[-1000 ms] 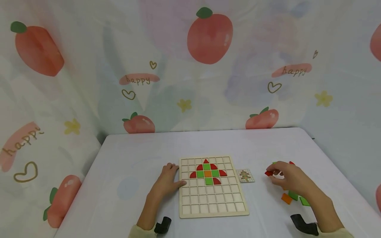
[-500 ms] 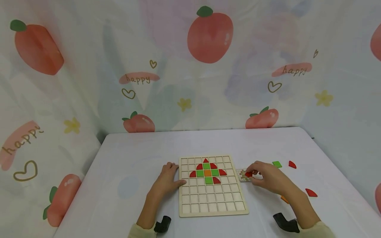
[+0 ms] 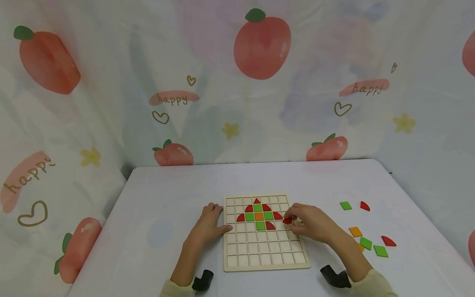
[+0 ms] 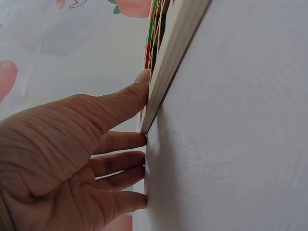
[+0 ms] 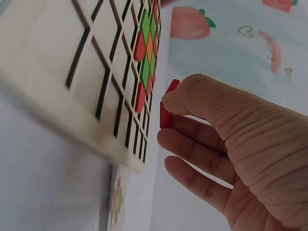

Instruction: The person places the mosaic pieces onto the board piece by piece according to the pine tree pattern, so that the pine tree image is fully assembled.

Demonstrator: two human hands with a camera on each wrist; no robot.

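A wooden grid board [image 3: 267, 260] lies on the white table, and red, green and orange pieces fill some of its upper squares. My left hand [image 3: 208, 222] rests at its left edge; in the left wrist view the thumb [image 4: 122, 103] presses on the rim and the straight fingers touch the table. Over the board's right edge, my right hand [image 3: 311, 222] pinches a red curved-edged piece [image 3: 287, 221] between thumb and finger. That red piece [image 5: 165, 115] is held clear of the grid in the right wrist view.
A small pattern card [image 5: 117, 199] lies beside the board, mostly hidden under my right hand in the head view. Loose pieces lie scattered to the right: green [image 3: 346, 205], red [image 3: 365, 206], orange [image 3: 355, 231] and several others. A fruit-printed curtain [image 3: 259, 123] stands behind the table.
My right hand has carried the red piece leftward from the loose pieces, past the card, to the board's right edge. The left hand and the board stay put.
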